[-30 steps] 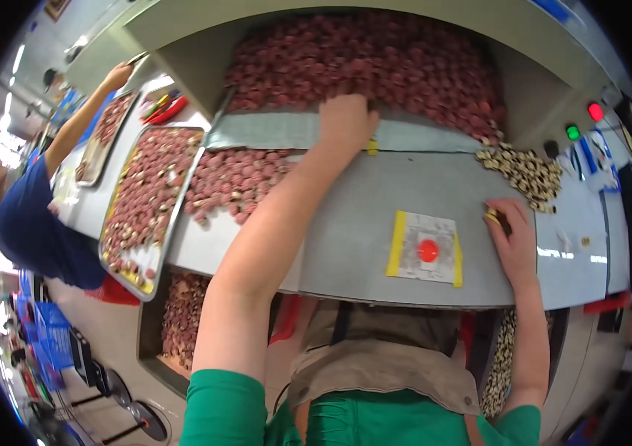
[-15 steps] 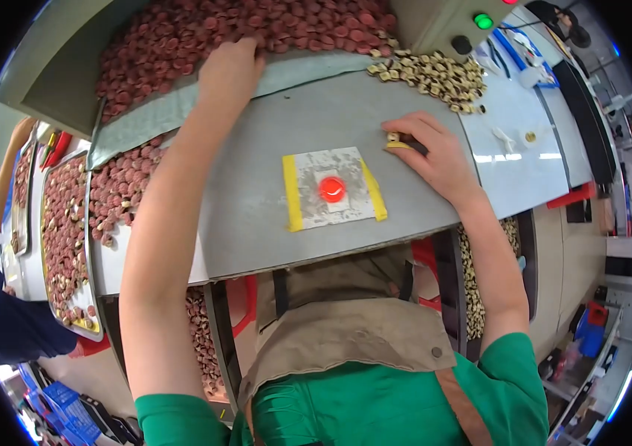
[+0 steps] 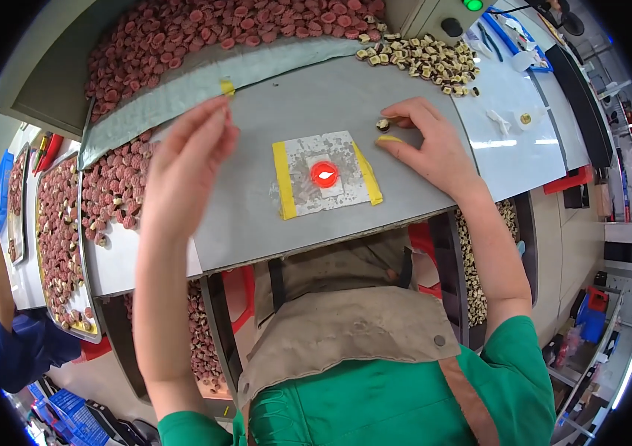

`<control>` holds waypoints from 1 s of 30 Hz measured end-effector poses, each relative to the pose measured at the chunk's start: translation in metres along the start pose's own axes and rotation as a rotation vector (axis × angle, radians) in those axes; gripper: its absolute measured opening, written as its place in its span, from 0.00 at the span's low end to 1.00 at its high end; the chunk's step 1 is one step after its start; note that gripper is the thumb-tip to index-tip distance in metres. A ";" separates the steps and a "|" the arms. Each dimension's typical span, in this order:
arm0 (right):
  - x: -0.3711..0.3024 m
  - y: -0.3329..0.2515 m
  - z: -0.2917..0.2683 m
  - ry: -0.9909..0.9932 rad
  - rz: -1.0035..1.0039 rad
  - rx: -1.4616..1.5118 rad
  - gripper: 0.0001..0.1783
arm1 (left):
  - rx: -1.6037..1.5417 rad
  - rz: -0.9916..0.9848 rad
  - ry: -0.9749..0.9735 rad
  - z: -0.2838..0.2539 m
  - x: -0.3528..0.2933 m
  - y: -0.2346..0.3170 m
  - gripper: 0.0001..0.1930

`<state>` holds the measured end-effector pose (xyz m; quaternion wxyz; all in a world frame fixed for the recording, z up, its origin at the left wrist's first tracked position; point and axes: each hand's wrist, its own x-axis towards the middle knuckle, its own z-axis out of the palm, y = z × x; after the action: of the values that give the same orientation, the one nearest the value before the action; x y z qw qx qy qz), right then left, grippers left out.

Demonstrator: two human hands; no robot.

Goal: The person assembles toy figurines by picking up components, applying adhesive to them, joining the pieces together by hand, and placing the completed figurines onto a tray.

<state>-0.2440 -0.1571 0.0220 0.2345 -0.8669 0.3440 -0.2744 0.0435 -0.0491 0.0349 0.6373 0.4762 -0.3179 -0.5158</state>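
Left hand [image 3: 184, 167]: raised over the left part of the grey tabletop [image 3: 249, 230], in front of the pale green cloth strip [image 3: 182, 85]. Thumb and finger are brought together at the tips; whether a part is pinched between them cannot be told.

Right hand [image 3: 438, 154]: positioned over the right part of the tabletop, thumb and index finger spread apart. A small cream-and-dark part [image 3: 383, 125] sits at the mouth of this gap, near the index fingertip; whether it is gripped cannot be told. A yellow covering [image 3: 388, 138] is visible at the thumb tip.

Square plate [image 3: 308, 199]: lies flat between the hands, speckled grey and white, with a yellow tape strip along its left and right sides. A glowing red disc [image 3: 324, 175] marks its centre.

Supply areas: a heap of dark pink ridged caps [image 3: 256, 21] lies behind the cloth strip. A pile of cream-and-dark pieces [image 3: 431, 63] lies beyond the right hand. Paler pink scalloped pieces [image 3: 115, 182] lie at left, beside a filled tray [image 3: 78, 299].
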 end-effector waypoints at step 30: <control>0.004 -0.074 0.044 -0.163 -0.229 -0.121 0.11 | -0.630 -0.174 -0.058 0.021 -0.067 -0.049 0.19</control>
<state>-0.1786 -0.1025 0.0346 0.1761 -0.9324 0.2385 -0.2069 -0.0104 0.0083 0.0016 0.6975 0.2659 -0.1189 -0.6547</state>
